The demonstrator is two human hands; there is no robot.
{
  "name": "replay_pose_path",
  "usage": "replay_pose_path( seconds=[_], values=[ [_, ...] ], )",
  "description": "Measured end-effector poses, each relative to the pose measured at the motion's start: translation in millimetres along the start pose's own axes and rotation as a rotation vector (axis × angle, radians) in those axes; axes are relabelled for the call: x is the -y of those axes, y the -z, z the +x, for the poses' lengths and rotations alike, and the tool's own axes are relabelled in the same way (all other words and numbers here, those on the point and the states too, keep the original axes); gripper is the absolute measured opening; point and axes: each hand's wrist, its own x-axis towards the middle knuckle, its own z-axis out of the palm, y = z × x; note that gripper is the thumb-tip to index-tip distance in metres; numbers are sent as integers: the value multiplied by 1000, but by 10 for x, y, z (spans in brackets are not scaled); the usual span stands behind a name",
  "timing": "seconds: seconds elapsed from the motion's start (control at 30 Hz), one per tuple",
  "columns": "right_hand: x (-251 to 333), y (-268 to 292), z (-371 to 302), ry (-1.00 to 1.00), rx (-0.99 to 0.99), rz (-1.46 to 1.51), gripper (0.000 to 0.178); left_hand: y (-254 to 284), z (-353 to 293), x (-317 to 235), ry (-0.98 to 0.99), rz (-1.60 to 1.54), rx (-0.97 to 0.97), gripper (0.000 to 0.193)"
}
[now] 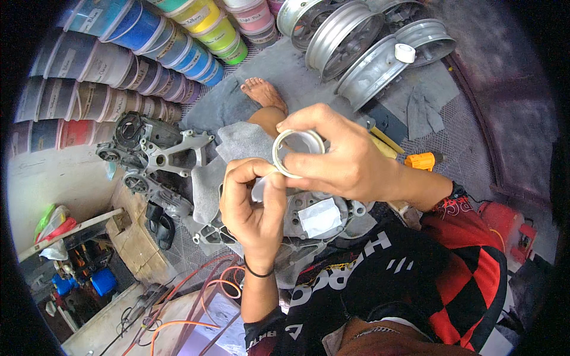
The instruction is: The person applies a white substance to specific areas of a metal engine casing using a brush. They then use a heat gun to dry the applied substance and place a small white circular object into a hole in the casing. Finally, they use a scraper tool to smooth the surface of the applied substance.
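Observation:
My right hand [347,157] grips a narrow roll of pale tape [276,155], with fingers and thumb around its ring. Close against its lower left side, my left hand [252,204] pinches with thumb and forefinger; the tape's end seems to be between them. A pale strip [259,191] shows by the left fingers. Below both hands lies a grey metal engine cover [293,221], partly covered by a white patch [320,218]. A grey cloth [208,190] is beside it.
Engine castings [166,155] lie at the left. Silver wheel rims [344,38] stand at the far right, one carrying a white tape roll [405,53]. Stacked colour tubs [136,29] line the far left. An orange tool [420,161] lies right; hoses [222,285] run near left.

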Motion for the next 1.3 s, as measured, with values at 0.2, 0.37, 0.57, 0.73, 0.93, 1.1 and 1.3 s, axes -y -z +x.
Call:
replay_pose_path(
  seconds=[0.2,0.37,0.57,0.73,0.93,1.1,1.3],
  values=[
    [-246,45,48,193,-51,136,24,153,54,131,465,-440,-96,11],
    [-1370,555,332,63,-232,-541,21,431,132,259,415,-569,-270,21],
    [-3549,1103,181,-331,-119,-642,27,689,72,333,416,-348,-73,18],
    [-4154,1145,5,-442,-27,-762,31,759,51,314,502,-296,60,19],
    [-4347,1240,5,-591,71,-776,29,770,50,354,473,-138,139,22],
    [-4229,1216,64,-611,131,-815,27,801,89,286,479,-37,226,21],
    [-4262,1534,-82,-329,-236,-902,40,701,89,350,418,-120,210,19]
  ],
)
